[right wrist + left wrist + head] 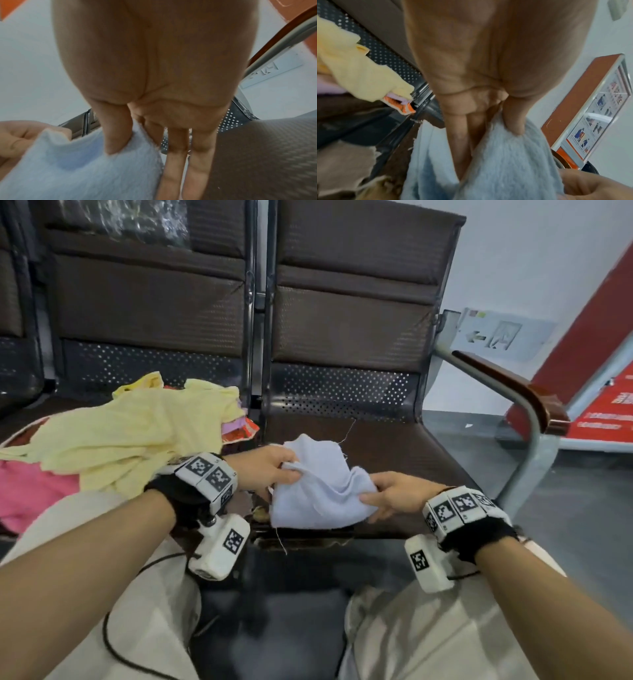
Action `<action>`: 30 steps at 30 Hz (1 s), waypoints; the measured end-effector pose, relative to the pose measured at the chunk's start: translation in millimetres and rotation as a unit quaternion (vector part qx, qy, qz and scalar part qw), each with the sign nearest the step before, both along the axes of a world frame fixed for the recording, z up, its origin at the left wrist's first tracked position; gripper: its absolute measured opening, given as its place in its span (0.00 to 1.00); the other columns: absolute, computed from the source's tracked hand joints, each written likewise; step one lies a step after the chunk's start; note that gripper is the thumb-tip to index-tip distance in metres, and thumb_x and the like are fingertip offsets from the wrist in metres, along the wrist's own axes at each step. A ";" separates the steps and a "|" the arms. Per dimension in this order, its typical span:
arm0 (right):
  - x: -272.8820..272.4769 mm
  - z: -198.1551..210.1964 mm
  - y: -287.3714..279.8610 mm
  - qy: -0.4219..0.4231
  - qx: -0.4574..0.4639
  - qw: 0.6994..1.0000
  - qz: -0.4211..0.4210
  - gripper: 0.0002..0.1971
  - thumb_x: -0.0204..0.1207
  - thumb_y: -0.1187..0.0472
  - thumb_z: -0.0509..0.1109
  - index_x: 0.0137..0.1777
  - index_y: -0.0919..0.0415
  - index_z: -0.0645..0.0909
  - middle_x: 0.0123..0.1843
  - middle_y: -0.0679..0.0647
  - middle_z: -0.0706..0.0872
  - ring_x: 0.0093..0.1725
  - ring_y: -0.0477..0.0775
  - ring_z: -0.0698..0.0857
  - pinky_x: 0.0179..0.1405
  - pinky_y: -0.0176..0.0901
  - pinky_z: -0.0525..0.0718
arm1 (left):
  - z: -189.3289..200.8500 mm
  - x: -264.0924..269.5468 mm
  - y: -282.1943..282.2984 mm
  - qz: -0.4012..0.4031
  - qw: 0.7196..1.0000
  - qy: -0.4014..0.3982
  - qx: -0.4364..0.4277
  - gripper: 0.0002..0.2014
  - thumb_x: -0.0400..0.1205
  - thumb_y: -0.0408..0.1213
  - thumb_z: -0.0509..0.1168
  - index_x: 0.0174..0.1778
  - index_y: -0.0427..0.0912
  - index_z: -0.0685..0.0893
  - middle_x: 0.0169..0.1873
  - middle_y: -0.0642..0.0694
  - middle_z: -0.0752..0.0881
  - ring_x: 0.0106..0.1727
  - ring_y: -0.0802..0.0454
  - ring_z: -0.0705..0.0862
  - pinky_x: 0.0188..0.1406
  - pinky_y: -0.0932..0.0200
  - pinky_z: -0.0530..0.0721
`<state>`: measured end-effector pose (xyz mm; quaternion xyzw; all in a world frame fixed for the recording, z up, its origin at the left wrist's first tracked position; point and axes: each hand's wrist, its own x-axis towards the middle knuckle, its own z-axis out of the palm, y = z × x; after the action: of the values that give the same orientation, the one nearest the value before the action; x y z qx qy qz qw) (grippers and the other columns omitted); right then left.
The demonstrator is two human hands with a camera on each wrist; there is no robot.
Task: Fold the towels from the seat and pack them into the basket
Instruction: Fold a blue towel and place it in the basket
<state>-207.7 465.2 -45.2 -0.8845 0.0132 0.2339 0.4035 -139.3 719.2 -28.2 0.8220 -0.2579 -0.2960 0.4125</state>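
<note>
A pale blue towel [318, 491] hangs crumpled over the front of the brown seat [394, 446], held between both hands. My left hand [270, 470] pinches its left edge, thumb on top of the cloth and fingers under it [513, 124]. My right hand [387, 494] pinches the right edge, thumb [116, 135] pressed onto the blue towel [77, 169]. On the seat to the left lies a heap with a yellow towel [137, 436] on top and a pink one [30, 491] below. No basket shows in any view.
A metal armrest with a wooden top [520, 398] bounds the seat on the right. The perforated seat back [342, 392] stands behind. A red signboard [603, 412] leans against the wall at the right. My knees in light trousers [428, 638] are close to the seat's front edge.
</note>
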 end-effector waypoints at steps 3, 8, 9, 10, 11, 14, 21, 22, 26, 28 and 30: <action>4.8 -4.9 -4.4 -0.066 -0.026 0.997 -0.016 0.09 0.81 0.62 0.68 0.58 0.58 0.84 0.51 0.50 0.88 0.52 0.52 0.85 0.57 0.43 0.81 | -8.0 1.9 -2.8 0.018 1.000 0.024 0.010 0.04 0.85 0.35 0.59 0.48 0.40 0.77 0.39 0.44 0.81 0.33 0.53 0.82 0.27 0.59 0.82; 22.3 -13.4 -5.4 -0.181 -0.042 0.979 -0.082 0.10 0.81 0.61 0.64 0.56 0.63 0.84 0.54 0.60 0.88 0.57 0.62 0.84 0.62 0.58 0.80 | -15.6 24.6 -9.4 0.163 0.982 0.018 -0.095 0.03 0.85 0.35 0.60 0.47 0.42 0.77 0.40 0.42 0.81 0.37 0.49 0.82 0.19 0.61 0.82; 31.7 -15.1 -5.8 -0.192 -0.049 0.975 -0.097 0.10 0.82 0.60 0.63 0.56 0.62 0.83 0.53 0.60 0.88 0.56 0.62 0.84 0.60 0.56 0.81 | -17.6 34.9 -12.2 0.181 0.977 0.009 -0.108 0.03 0.85 0.35 0.60 0.48 0.43 0.78 0.41 0.42 0.81 0.38 0.49 0.82 0.19 0.61 0.82; 35.8 -15.5 -4.7 -0.202 -0.051 0.972 -0.110 0.10 0.82 0.59 0.62 0.56 0.61 0.83 0.53 0.59 0.88 0.55 0.61 0.84 0.57 0.54 0.80 | -17.9 40.3 -14.5 0.194 0.974 -0.007 -0.116 0.03 0.84 0.36 0.60 0.48 0.44 0.78 0.41 0.43 0.82 0.39 0.49 0.83 0.19 0.61 0.81; 45.3 -16.3 -3.6 -0.209 -0.054 0.969 -0.118 0.10 0.82 0.59 0.61 0.56 0.60 0.82 0.53 0.57 0.87 0.55 0.59 0.83 0.55 0.51 0.79 | -18.5 50.7 -17.5 0.205 0.971 -0.027 -0.117 0.03 0.84 0.37 0.60 0.47 0.45 0.78 0.41 0.44 0.83 0.40 0.49 0.84 0.19 0.61 0.81; 78.5 -21.7 0.0 -0.217 -0.065 0.963 -0.143 0.10 0.83 0.58 0.60 0.57 0.58 0.81 0.52 0.53 0.86 0.53 0.54 0.81 0.50 0.44 0.73 | -24.4 85.0 -25.9 0.242 0.960 -0.108 -0.088 0.03 0.83 0.39 0.61 0.47 0.46 0.79 0.37 0.48 0.82 0.37 0.52 0.83 0.17 0.67 0.80; 145.3 -44.6 5.2 -0.157 -0.121 0.964 -0.179 0.08 0.80 0.58 0.62 0.41 0.60 0.74 0.39 0.52 0.79 0.44 0.56 0.78 0.34 0.44 0.69 | -60.5 147.2 -30.5 0.253 0.957 -0.138 0.029 0.04 0.82 0.37 0.60 0.46 0.43 0.79 0.36 0.46 0.84 0.28 0.51 0.80 0.24 0.61 0.77; 149.2 -48.0 5.4 -0.132 -0.140 0.965 -0.176 0.06 0.79 0.57 0.63 0.45 0.60 0.75 0.43 0.53 0.81 0.46 0.56 0.79 0.37 0.44 0.72 | -66.0 150.7 -31.1 0.240 0.963 -0.115 0.046 0.04 0.82 0.36 0.59 0.47 0.42 0.79 0.35 0.42 0.85 0.26 0.49 0.81 0.23 0.60 0.79; 144.9 -57.4 2.6 -0.041 -0.190 0.973 -0.127 0.17 0.75 0.57 0.68 0.62 0.58 0.72 0.55 0.56 0.81 0.54 0.58 0.83 0.46 0.48 0.82 | -78.8 149.3 -35.0 0.172 0.975 -0.078 0.113 0.12 0.80 0.33 0.63 0.59 0.35 0.78 0.48 0.34 0.86 0.43 0.37 0.86 0.42 0.42 0.88; 136.6 -56.5 -1.3 -0.085 -0.220 0.968 -0.089 0.20 0.74 0.56 0.71 0.63 0.59 0.71 0.57 0.55 0.77 0.52 0.55 0.80 0.47 0.44 0.77 | -78.3 146.7 -37.0 0.147 0.971 -0.099 0.160 0.21 0.79 0.35 0.65 0.67 0.36 0.71 0.56 0.35 0.83 0.51 0.37 0.85 0.50 0.43 0.86; 127.0 -48.7 -4.7 -0.160 -0.225 0.961 -0.028 0.18 0.73 0.55 0.73 0.60 0.57 0.74 0.53 0.50 0.73 0.47 0.50 0.77 0.50 0.42 0.76 | -76.5 143.6 -36.9 0.145 0.960 -0.133 0.198 0.29 0.79 0.37 0.65 0.75 0.37 0.63 0.63 0.35 0.79 0.59 0.37 0.82 0.57 0.46 0.83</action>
<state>-80.7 460.6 -93.9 -0.9776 0.0251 0.0689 0.1973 4.3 682.3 -104.7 0.9477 -0.1253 -0.1661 0.2421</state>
